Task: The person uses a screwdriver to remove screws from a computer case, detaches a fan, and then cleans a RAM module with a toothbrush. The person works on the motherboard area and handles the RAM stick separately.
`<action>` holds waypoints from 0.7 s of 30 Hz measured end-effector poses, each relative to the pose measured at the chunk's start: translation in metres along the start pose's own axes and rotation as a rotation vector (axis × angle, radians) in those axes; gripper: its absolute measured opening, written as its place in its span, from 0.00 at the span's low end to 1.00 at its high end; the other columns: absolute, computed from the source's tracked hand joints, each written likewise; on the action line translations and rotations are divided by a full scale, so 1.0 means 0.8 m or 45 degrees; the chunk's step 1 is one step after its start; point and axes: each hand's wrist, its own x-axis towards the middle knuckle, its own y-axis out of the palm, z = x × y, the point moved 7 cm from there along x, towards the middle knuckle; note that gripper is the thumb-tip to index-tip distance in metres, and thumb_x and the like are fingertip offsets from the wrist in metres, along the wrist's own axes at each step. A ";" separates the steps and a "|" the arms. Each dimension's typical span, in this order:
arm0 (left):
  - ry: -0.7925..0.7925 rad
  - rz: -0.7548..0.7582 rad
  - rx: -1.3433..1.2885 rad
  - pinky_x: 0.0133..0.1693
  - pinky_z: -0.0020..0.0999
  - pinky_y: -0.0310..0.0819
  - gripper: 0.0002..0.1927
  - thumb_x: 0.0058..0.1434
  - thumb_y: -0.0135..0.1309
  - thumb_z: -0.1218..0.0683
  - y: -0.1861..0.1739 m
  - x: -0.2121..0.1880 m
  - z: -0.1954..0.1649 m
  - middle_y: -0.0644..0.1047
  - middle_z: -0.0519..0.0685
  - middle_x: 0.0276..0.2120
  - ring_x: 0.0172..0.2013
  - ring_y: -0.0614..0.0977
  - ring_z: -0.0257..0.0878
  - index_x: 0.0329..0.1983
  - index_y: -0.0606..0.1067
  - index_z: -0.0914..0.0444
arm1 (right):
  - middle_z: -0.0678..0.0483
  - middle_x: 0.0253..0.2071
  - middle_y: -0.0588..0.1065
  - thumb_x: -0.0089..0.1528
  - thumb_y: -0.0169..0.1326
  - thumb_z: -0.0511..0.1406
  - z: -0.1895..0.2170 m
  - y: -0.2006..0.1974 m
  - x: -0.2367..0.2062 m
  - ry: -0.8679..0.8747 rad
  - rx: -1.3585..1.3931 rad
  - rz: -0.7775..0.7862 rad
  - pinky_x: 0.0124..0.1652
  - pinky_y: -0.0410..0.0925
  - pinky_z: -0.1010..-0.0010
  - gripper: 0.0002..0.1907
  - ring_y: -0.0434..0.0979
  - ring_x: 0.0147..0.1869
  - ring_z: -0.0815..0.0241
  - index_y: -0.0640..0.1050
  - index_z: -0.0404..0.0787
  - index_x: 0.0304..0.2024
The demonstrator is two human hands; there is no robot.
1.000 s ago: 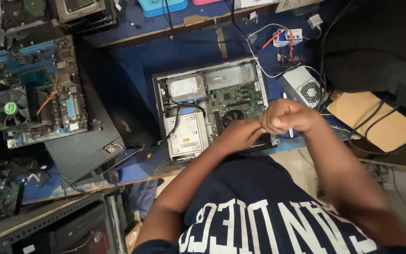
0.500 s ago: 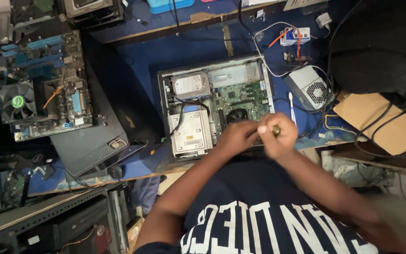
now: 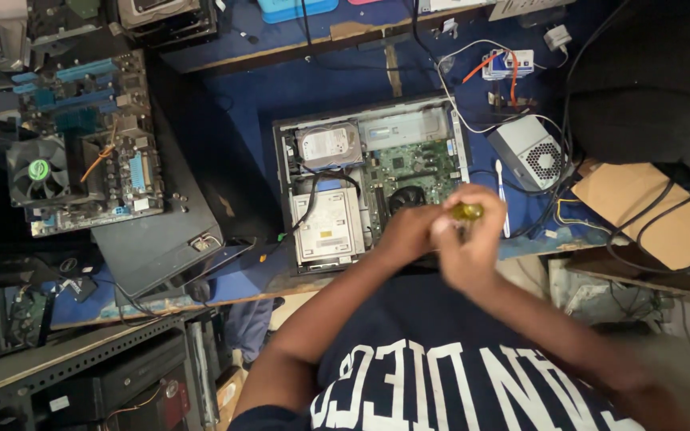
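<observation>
Right hand [image 3: 473, 239] closed around yellow screwdriver handle [image 3: 467, 211]; left hand [image 3: 409, 233] closed, steadying it above open computer case [image 3: 369, 183], centre frame. Keep grip firm, tip vertical.

Open computer case [image 3: 369, 187] at centre of workbench [image 3: 321, 80]. Inside case: hard drive [image 3: 328, 146] far left, optical drive [image 3: 327, 226] near left, circuit board [image 3: 417, 164] right, cooler fan [image 3: 407, 198] near edge of board. Both hands over near right corner of case: left hand [image 3: 406, 233] touching right hand [image 3: 468, 239], yellowish tool handle [image 3: 466, 211] in right. Power supply [image 3: 530, 156] right of case, cardboard sheet [image 3: 652, 211] further right. Bare motherboard [image 3: 81, 144] well left, its fan [image 3: 37, 170] at left edge. Flat panel [image 3: 153, 239] between motherboard and case.
</observation>
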 end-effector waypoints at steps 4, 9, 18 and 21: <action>0.175 -0.047 -0.034 0.40 0.46 0.79 0.12 0.56 0.58 0.57 -0.011 0.000 -0.020 0.81 0.57 0.39 0.38 0.83 0.55 0.44 0.78 0.63 | 0.51 0.33 0.68 0.62 0.56 0.31 -0.027 -0.007 -0.006 0.028 0.053 0.164 0.39 0.66 0.68 0.15 0.67 0.35 0.61 0.62 0.29 0.39; 0.240 0.143 0.073 0.42 0.49 0.78 0.07 0.63 0.57 0.57 0.010 0.002 -0.021 0.80 0.59 0.38 0.39 0.82 0.57 0.43 0.75 0.64 | 0.59 0.21 0.70 0.75 0.47 0.40 -0.081 -0.014 0.016 0.532 0.912 1.321 0.32 0.61 0.70 0.28 0.67 0.26 0.65 0.64 0.43 0.19; 0.132 -0.003 0.018 0.40 0.47 0.79 0.13 0.60 0.56 0.61 0.009 -0.003 0.003 0.80 0.59 0.37 0.37 0.83 0.57 0.49 0.75 0.63 | 0.53 0.35 0.70 0.75 0.39 0.40 -0.037 -0.015 0.006 0.350 0.153 0.091 0.36 0.63 0.74 0.17 0.66 0.35 0.64 0.68 0.37 0.35; 0.098 -0.026 -0.076 0.40 0.45 0.80 0.14 0.59 0.57 0.60 0.003 -0.006 -0.001 0.81 0.57 0.39 0.38 0.84 0.55 0.49 0.76 0.62 | 0.41 0.39 0.63 0.70 0.49 0.40 0.017 0.006 -0.014 -0.269 -0.287 0.017 0.42 0.63 0.66 0.23 0.64 0.39 0.60 0.57 0.25 0.44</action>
